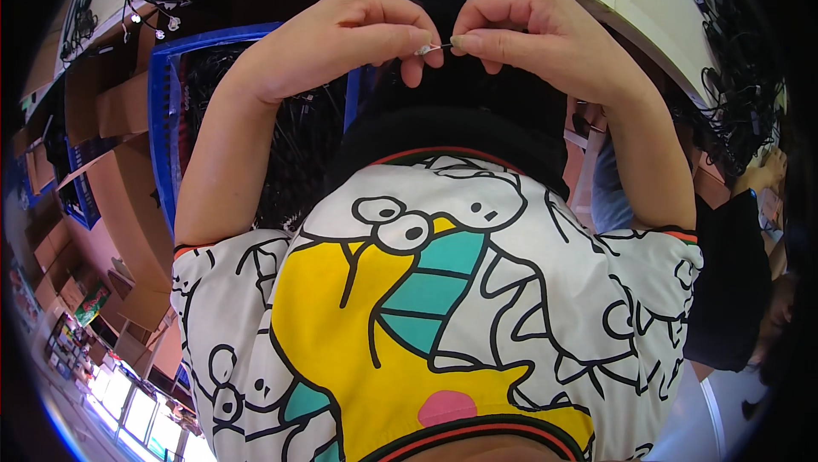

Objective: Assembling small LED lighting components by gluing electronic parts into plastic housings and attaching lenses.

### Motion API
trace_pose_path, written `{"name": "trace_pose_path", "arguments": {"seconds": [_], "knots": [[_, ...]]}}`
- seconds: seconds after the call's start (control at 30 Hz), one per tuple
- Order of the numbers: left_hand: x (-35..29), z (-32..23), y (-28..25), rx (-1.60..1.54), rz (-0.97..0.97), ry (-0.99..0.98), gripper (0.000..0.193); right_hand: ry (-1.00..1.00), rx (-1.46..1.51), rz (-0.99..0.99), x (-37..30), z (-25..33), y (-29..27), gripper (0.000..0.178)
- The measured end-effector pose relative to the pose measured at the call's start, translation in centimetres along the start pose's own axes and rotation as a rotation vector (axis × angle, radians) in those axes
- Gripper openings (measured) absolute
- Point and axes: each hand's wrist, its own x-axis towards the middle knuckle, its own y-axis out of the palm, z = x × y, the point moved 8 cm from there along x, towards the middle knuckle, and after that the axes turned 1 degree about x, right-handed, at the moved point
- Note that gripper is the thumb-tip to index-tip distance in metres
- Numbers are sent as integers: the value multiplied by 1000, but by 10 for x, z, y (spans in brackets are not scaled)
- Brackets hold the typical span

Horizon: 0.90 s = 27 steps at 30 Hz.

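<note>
Left forearm (226,155) partly hides blue crate (158,121), seemingly holding cables (298,143).

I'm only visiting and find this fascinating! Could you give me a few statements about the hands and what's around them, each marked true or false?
1. The left hand and the right hand are both bare. True.
2. The left hand holds a cardboard box. False: its fingertips pinch a small whitish piece.
3. A thin dark strand shows between the two hands. True.
4. The blue crate is at the right side of the picture. False: it is at the left, with dark cables in it.
5. The person's shirt is plain black. False: it is white with a cartoon pattern, including yellow and teal areas.
</note>
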Motion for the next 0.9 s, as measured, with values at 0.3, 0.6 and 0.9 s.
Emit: {"name": "trace_pose_path", "arguments": {"seconds": [0.3,0.6,0.9], "knots": [[1,5,11,-119,70,-1,21,-6,13,8,3,0,-1,16],[-6,14,15,-328,-105,47,25,-365,-424,-408,-23,37,-7,14],[-1,9,13,-301,-250,163,23,-534,-787,-597,-33,30,-1,26]]}}
